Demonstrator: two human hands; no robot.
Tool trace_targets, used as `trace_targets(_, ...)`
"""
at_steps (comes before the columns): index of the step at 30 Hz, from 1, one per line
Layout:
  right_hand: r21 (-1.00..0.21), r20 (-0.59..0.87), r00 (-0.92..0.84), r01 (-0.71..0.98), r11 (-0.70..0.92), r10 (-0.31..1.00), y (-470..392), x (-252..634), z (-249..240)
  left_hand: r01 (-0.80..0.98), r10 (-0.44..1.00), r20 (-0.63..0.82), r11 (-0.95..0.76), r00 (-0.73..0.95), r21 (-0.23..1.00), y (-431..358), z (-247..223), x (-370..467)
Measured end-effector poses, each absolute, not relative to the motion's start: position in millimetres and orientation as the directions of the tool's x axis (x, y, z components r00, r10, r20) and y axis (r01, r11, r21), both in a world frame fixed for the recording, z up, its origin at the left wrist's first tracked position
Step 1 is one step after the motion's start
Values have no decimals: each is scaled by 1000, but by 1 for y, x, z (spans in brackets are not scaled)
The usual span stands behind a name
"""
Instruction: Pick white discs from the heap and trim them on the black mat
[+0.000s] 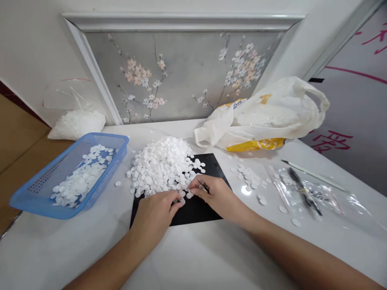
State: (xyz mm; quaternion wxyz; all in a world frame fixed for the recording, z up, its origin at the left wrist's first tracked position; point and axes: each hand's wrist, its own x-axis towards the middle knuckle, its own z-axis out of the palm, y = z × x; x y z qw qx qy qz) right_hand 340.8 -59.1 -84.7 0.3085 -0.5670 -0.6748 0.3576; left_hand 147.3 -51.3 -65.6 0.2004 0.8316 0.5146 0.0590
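Note:
A large heap of small white discs (163, 163) lies on and behind a black mat (193, 213) in the middle of the table. At the heap's front edge, my left hand (159, 209) pinches a white disc (182, 201) between thumb and forefinger. My right hand (216, 193) is just to the right, its fingers closed on a thin dark metal tool (203, 184), which looks like tweezers. The tool's tip is hard to make out among the discs.
A blue basket (117, 161) holding discs stands at the left, a clear bag of discs (77, 124) behind it. At back right lies a white plastic bag (256, 121). Loose discs (249, 175), clear bags, a black pen (302, 189) and a pale pen-like tool (314, 175) lie right.

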Motion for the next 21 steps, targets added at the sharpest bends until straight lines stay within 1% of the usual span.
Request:
trace_targets(3,-831,21,-161,546,107,987,-58,345,-85,836,879,-102,-399,465,376,-51,-69,152)
trace_targets(5,-814,13,-195,568,124,981,-58,344,-86,842,891,-118,-362,439,400,-51,-68,153)
trace_targets(6,-801,13,-217,582,140,976,-59,342,-87,840,900,-131,-326,417,433,-50,-67,153)
trace_targets(8,-778,36,-263,598,192,964,-59,340,-89,800,913,-162,-230,375,555,-49,-66,150)
trace_targets(10,-766,84,-313,587,263,946,-60,338,-90,691,909,-207,-114,363,713,-47,-64,146)
trace_targets(12,-788,105,-333,547,282,937,-61,337,-89,565,890,-258,0,376,825,-46,-63,142)
trace_targets(13,-825,84,-321,509,247,943,-61,337,-88,519,880,-287,55,379,853,-46,-62,141)
trace_targets(14,-875,41,-297,450,177,954,-62,338,-86,486,869,-316,102,382,868,-46,-61,140)
trace_targets(16,-964,-99,-246,265,-32,964,-62,340,-81,441,850,-360,173,385,881,-46,-61,139)
trace_targets(18,-976,-220,-253,48,-215,942,-62,342,-75,400,834,-390,228,391,888,-47,-60,140)
trace_targets(19,-963,-250,-271,-34,-269,929,-62,343,-72,372,828,-402,258,390,892,-48,-60,140)
trace_targets(21,-942,-270,-304,-115,-316,914,-61,345,-70,287,819,-424,330,386,899,-48,-58,141)
